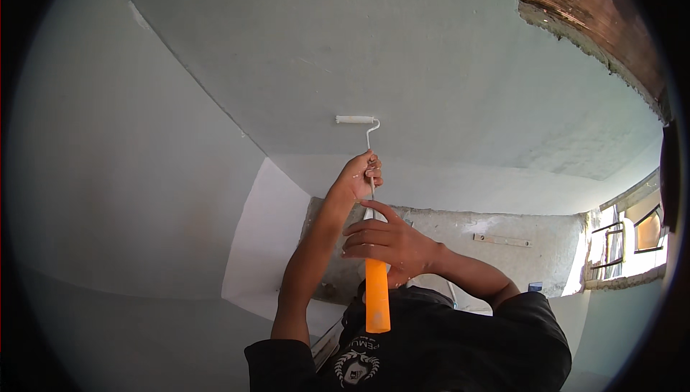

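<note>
A small paint roller with a white sleeve lies against or close to a large grey plastered surface; contact cannot be made out. From its right end, a thin bent metal rod runs down toward me. My left hand is closed around this rod, below the bend. Lower down, my right hand grips the upper part of the orange handle, its fingers lying across it. The handle's lower end sticks out below that hand, in front of my black shirt. Pale paint specks dot both hands.
Another grey wall meets the surface along a slanting edge at left, beside a whiter patch. Exposed brick with a ragged plaster edge shows at upper right. A bright barred window is at right. A pale bar lies on rough concrete.
</note>
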`<control>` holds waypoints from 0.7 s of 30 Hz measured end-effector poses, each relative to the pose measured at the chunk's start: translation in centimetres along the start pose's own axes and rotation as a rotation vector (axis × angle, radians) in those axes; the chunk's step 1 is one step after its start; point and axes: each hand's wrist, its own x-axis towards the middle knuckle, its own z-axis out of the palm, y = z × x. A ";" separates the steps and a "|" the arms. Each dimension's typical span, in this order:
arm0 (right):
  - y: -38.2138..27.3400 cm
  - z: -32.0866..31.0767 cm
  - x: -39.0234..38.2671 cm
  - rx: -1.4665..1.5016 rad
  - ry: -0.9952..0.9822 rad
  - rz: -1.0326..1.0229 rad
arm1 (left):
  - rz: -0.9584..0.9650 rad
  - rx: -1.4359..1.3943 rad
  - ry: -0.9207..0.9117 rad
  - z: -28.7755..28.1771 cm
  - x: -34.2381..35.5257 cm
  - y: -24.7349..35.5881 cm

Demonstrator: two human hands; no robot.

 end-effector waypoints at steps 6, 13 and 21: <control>4.1 0.3 3.3 0.256 0.101 -0.137 | 0.002 -0.224 -0.197 -0.7 1.5 1.1; 7.0 0.5 6.5 -0.053 0.545 0.009 | 0.239 -0.428 -0.134 1.6 5.1 0.5; 11.2 -2.4 11.2 0.337 0.609 0.038 | 0.177 -0.413 -0.297 2.1 7.1 3.8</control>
